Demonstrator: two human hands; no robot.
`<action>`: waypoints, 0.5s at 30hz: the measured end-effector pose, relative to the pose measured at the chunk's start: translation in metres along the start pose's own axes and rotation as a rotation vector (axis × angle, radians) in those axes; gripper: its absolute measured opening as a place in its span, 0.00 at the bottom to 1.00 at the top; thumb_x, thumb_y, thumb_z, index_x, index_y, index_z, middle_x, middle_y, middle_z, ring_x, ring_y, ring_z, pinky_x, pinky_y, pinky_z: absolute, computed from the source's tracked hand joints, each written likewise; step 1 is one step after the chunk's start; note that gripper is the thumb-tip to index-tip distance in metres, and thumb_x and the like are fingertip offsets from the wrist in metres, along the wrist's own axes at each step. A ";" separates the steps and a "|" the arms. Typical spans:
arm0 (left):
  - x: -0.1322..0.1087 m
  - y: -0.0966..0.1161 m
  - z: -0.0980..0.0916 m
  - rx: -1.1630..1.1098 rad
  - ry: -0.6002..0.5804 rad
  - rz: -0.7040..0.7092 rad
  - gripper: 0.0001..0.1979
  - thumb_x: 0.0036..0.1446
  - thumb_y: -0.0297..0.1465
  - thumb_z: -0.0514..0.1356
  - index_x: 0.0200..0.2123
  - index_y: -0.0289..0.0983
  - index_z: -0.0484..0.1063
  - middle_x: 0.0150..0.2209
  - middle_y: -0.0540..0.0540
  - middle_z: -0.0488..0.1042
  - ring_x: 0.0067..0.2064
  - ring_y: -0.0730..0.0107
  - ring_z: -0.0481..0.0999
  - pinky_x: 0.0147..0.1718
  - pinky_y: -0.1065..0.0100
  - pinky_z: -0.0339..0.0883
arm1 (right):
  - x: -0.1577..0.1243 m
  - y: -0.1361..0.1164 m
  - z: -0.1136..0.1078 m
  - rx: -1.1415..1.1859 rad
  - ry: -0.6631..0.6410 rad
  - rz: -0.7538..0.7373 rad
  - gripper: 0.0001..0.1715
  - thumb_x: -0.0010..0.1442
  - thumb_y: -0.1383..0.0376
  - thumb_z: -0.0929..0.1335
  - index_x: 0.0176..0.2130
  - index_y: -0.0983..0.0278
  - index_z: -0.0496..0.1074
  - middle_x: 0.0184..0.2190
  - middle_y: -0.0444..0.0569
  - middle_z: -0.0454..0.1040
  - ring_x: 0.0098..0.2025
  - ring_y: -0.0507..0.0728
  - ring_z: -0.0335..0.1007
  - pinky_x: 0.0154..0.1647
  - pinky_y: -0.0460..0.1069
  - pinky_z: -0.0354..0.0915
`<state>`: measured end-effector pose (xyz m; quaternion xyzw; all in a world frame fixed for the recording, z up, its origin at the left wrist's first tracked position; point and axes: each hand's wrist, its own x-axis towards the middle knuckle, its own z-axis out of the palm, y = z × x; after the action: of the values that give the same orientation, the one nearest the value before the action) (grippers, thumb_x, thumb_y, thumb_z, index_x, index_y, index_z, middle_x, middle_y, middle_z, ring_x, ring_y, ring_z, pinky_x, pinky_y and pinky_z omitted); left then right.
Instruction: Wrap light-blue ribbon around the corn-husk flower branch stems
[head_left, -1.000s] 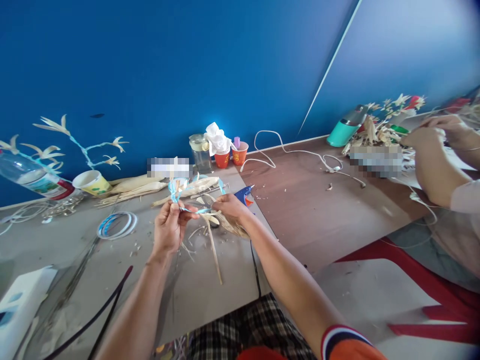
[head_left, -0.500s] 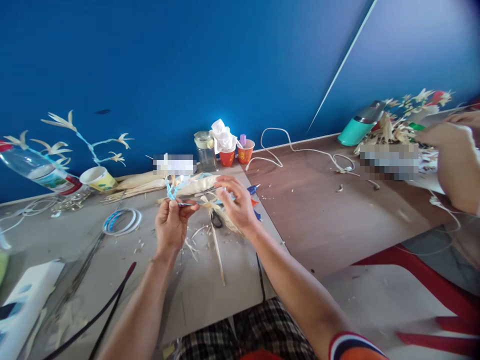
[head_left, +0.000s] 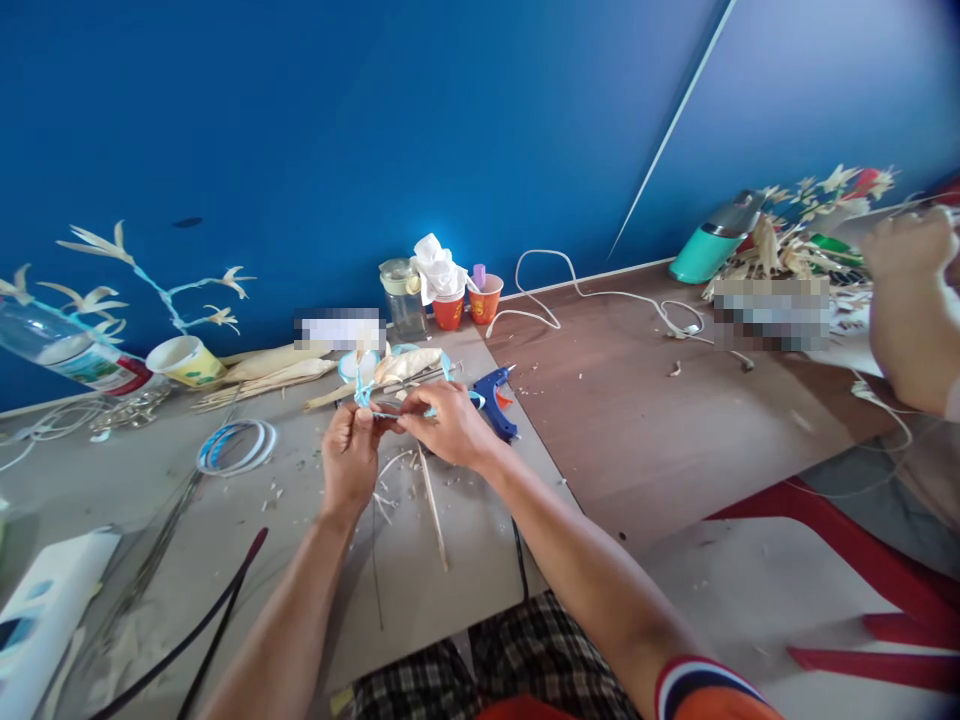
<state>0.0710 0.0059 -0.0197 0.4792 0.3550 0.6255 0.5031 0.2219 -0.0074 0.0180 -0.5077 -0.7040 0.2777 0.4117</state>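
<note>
My left hand [head_left: 351, 455] is closed around the lower end of a small artificial flower stem [head_left: 363, 385] wrapped in light blue tape. Its pale petals point up and are partly blurred. Close beside it, my right hand [head_left: 450, 425] pinches the blue strip that runs out from the stem, its fingertips almost meeting those of the left. Just past the right hand lies a blue hot glue gun [head_left: 495, 402] with an orange trigger. Behind both hands are pale dried husks [head_left: 409, 368] and a roll of blue tape [head_left: 349, 367].
Left: finished flower branches [head_left: 169, 295], a yellow paper cup [head_left: 186, 360], a plastic bottle [head_left: 94, 362], a coil [head_left: 237, 447] and a power strip [head_left: 52, 590]. Behind: a glass jar [head_left: 405, 305] and red cups [head_left: 448, 312]. Right: a teal flask [head_left: 709, 250] and another person's arm [head_left: 911, 300].
My right hand has come left and down from spread fingers to a pinch beside my left hand. The glue gun now shows more fully. The other person's hand has shifted.
</note>
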 end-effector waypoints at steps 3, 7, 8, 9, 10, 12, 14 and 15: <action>0.000 -0.001 -0.003 0.097 0.000 0.021 0.16 0.52 0.44 0.63 0.32 0.36 0.72 0.30 0.47 0.75 0.29 0.73 0.74 0.32 0.69 0.71 | 0.000 0.000 0.000 -0.005 -0.010 -0.013 0.08 0.56 0.69 0.69 0.25 0.64 0.71 0.25 0.45 0.74 0.35 0.54 0.65 0.49 0.53 0.51; 0.000 0.001 -0.004 0.081 -0.002 -0.032 0.15 0.52 0.43 0.64 0.32 0.37 0.73 0.25 0.49 0.71 0.25 0.76 0.69 0.27 0.72 0.67 | 0.000 0.003 -0.004 0.070 -0.122 -0.034 0.15 0.60 0.68 0.65 0.21 0.65 0.68 0.19 0.42 0.68 0.28 0.51 0.62 0.41 0.50 0.53; 0.000 0.002 -0.002 0.035 -0.011 -0.056 0.14 0.52 0.42 0.64 0.32 0.37 0.73 0.24 0.50 0.70 0.24 0.77 0.68 0.27 0.72 0.67 | 0.000 0.004 -0.005 0.108 -0.162 -0.021 0.17 0.61 0.67 0.64 0.21 0.65 0.67 0.19 0.42 0.67 0.27 0.50 0.61 0.38 0.49 0.53; 0.000 0.003 -0.001 -0.012 -0.022 -0.080 0.14 0.51 0.42 0.65 0.32 0.37 0.73 0.23 0.51 0.69 0.23 0.78 0.66 0.26 0.72 0.66 | -0.001 0.006 -0.007 0.151 -0.199 -0.001 0.18 0.62 0.66 0.63 0.21 0.65 0.66 0.19 0.42 0.67 0.26 0.50 0.61 0.36 0.48 0.54; 0.000 0.005 0.001 -0.053 -0.034 -0.103 0.13 0.50 0.41 0.66 0.31 0.37 0.74 0.22 0.52 0.67 0.21 0.79 0.64 0.26 0.72 0.65 | -0.001 0.007 -0.008 0.198 -0.227 0.025 0.19 0.62 0.65 0.62 0.21 0.65 0.66 0.19 0.43 0.67 0.25 0.49 0.60 0.34 0.48 0.54; 0.000 0.009 0.003 -0.111 -0.051 -0.141 0.13 0.48 0.40 0.68 0.30 0.36 0.75 0.21 0.53 0.65 0.20 0.82 0.60 0.24 0.73 0.63 | -0.002 0.008 -0.012 0.282 -0.278 0.079 0.19 0.63 0.63 0.62 0.21 0.65 0.66 0.20 0.43 0.67 0.25 0.49 0.59 0.31 0.47 0.54; 0.000 0.014 0.004 -0.150 -0.062 -0.182 0.14 0.45 0.39 0.69 0.28 0.34 0.75 0.21 0.52 0.65 0.21 0.82 0.59 0.24 0.74 0.61 | -0.001 0.009 -0.015 0.334 -0.330 0.114 0.19 0.62 0.62 0.61 0.22 0.65 0.65 0.20 0.43 0.67 0.24 0.48 0.57 0.28 0.47 0.54; 0.000 0.015 0.003 -0.166 -0.064 -0.207 0.14 0.44 0.39 0.70 0.27 0.34 0.75 0.21 0.51 0.66 0.21 0.82 0.60 0.24 0.75 0.60 | -0.001 0.009 -0.016 0.342 -0.353 0.124 0.19 0.62 0.62 0.61 0.22 0.65 0.65 0.20 0.43 0.66 0.23 0.48 0.57 0.28 0.46 0.54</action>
<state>0.0699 0.0021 -0.0044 0.4164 0.3331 0.5819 0.6141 0.2402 -0.0060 0.0188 -0.4166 -0.6750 0.5020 0.3446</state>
